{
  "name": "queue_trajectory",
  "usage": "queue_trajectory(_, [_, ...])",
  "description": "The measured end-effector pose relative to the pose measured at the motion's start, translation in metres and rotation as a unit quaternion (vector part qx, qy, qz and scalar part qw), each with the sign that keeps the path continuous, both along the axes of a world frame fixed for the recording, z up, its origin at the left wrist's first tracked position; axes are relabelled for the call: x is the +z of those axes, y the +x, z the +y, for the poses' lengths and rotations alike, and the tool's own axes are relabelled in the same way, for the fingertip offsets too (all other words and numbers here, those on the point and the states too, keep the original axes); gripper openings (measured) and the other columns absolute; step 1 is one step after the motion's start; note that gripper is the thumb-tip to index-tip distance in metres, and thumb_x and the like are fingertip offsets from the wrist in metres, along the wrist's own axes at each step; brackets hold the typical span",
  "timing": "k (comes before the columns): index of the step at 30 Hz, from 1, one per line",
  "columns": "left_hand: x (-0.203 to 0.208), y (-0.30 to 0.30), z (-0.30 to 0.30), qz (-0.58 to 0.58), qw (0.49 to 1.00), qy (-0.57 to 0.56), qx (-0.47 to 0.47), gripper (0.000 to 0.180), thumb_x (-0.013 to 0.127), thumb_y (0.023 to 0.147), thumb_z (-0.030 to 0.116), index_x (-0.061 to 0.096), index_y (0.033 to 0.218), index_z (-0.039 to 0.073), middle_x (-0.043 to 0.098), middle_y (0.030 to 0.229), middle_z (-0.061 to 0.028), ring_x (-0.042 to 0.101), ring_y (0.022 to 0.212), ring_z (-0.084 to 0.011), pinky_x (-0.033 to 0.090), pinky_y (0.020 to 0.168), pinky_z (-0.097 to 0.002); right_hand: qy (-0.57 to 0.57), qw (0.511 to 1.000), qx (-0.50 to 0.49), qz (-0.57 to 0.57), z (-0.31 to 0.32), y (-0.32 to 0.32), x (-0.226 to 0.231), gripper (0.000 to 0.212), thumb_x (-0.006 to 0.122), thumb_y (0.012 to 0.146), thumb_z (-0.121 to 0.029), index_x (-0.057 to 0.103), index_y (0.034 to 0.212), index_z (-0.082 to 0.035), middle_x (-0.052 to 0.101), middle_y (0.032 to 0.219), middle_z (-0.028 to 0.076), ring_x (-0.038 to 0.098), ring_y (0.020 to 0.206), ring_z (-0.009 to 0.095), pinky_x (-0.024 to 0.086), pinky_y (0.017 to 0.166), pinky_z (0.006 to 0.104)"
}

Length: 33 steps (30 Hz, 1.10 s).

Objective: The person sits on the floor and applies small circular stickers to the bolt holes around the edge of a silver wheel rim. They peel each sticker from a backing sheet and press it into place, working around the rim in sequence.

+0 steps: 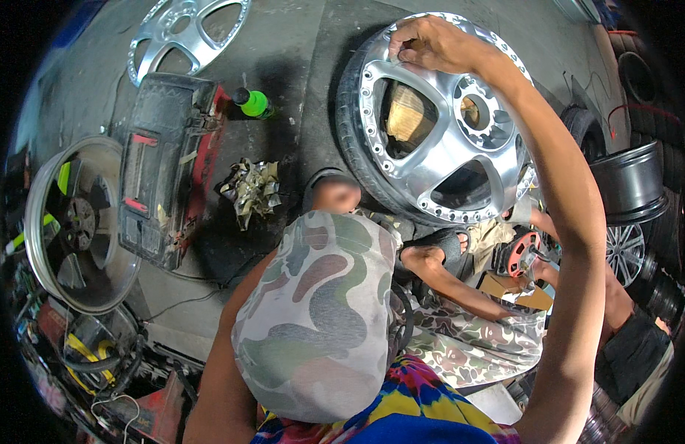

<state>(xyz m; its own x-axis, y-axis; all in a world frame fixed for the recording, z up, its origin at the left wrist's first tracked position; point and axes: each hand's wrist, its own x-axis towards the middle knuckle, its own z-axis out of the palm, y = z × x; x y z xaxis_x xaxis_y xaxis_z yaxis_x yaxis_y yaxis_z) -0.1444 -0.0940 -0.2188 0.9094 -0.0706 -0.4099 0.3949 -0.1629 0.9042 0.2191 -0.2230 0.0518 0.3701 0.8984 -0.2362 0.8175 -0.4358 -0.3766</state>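
Observation:
My right arm stretches up over a large silver wheel rim with a black tyre on it, tilted in front of me. At its far upper edge my right hand has its fingers curled and pinched together over the bolt-holed lip; whatever is between the fingertips is too small to make out. Brown paper shows through one spoke opening. Along the left side of my camouflage-covered knee runs my left arm; its hand is hidden behind the knee.
Left of the wheel are a green bottle, a grimy black-and-red toolbox and crumpled metallic wrapping. More rims lie at the upper left and left. A black rim and another person's limb are at right.

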Motion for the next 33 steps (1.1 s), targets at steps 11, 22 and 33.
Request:
queue_trajectory(11, [0.012, 0.006, -0.003, 0.071, 0.997, -0.042, 0.013, 0.034, 0.072, 0.108, 0.028, 0.077, 0.089, 0.0, 0.07, 0.069, -0.0019, 0.061, 0.051, -0.0105, 0.045, 0.043, -0.0297, 0.024, 1.0, -0.013, 0.012, -0.025, -0.009, 0.006, 0.015, 0.072, 0.101, -0.01, 0.075, 0.114, -0.001, 0.076, 0.114, 0.011, 0.075, 0.103, 0.03, 0.063, 0.096, 0.0437])
queue_trajectory(22, [-0.007, 0.004, -0.003, -0.021, 0.999, -0.033, 0.011, 0.03, 0.072, 0.107, 0.018, 0.075, 0.085, -0.002, 0.069, 0.066, -0.0024, 0.06, 0.049, -0.0107, 0.048, 0.047, -0.0297, 0.096, 0.993, -0.059, 0.029, -0.052, -0.026, 0.002, 0.014, 0.071, 0.105, -0.011, 0.075, 0.113, -0.001, 0.075, 0.109, 0.011, 0.076, 0.098, 0.026, 0.066, 0.089, 0.0393])
queue_trajectory(33, [0.005, 0.008, 0.004, 0.078, 0.996, -0.019, -0.023, 0.034, 0.071, 0.109, 0.028, 0.076, 0.089, 0.002, 0.069, 0.069, 0.0002, 0.062, 0.053, -0.01, 0.048, 0.046, -0.0302, 0.096, 0.993, -0.067, 0.028, -0.081, -0.046, 0.007, 0.011, 0.067, 0.106, -0.007, 0.073, 0.112, 0.0, 0.071, 0.103, 0.011, 0.077, 0.091, 0.025, 0.067, 0.079, 0.0386])
